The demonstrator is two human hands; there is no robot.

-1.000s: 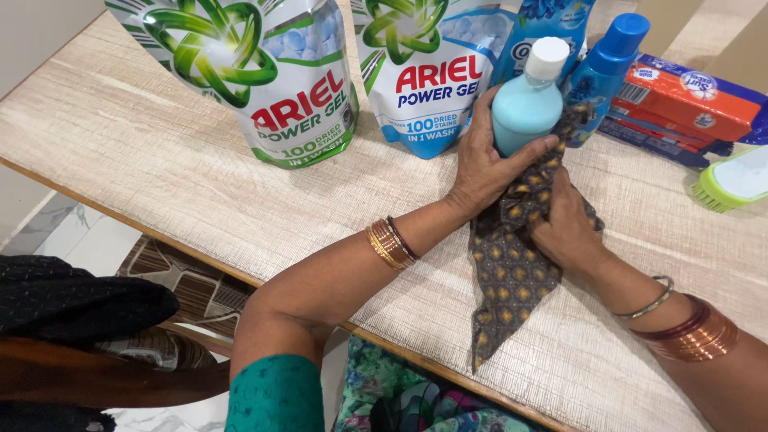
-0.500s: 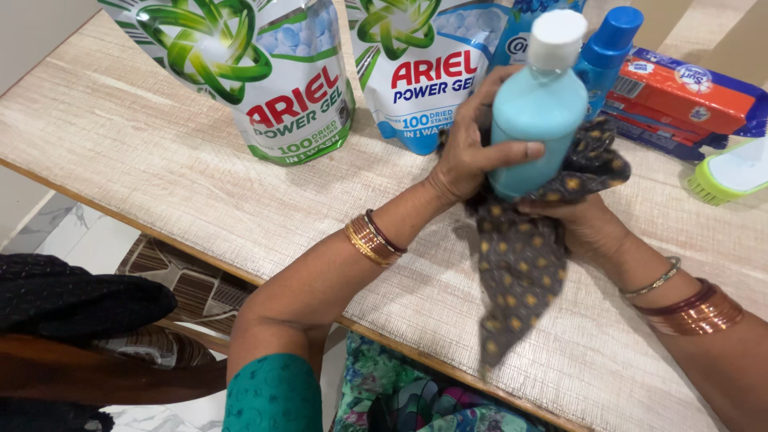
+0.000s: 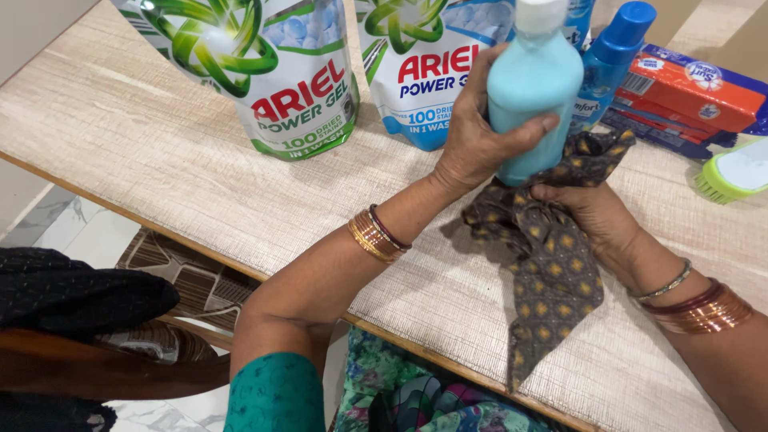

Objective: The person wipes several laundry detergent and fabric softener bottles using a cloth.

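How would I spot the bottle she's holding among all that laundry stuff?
Start at the pale wooden table with two big pouches standing at the back. Just right of them, the left hand holds a bottle above a patterned cloth. It alone is pale turquoise with a white cap.

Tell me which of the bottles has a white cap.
The pale turquoise bottle held in the left hand; the darker blue bottle standing behind it has a blue cap.

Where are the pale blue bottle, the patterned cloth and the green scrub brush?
pale blue bottle [image 3: 534, 88], head view, on the middle of its body above the left hand's thumb.
patterned cloth [image 3: 552, 272], head view, on the hanging part below the right hand.
green scrub brush [image 3: 732, 178], head view, on its green edge by the bristles.
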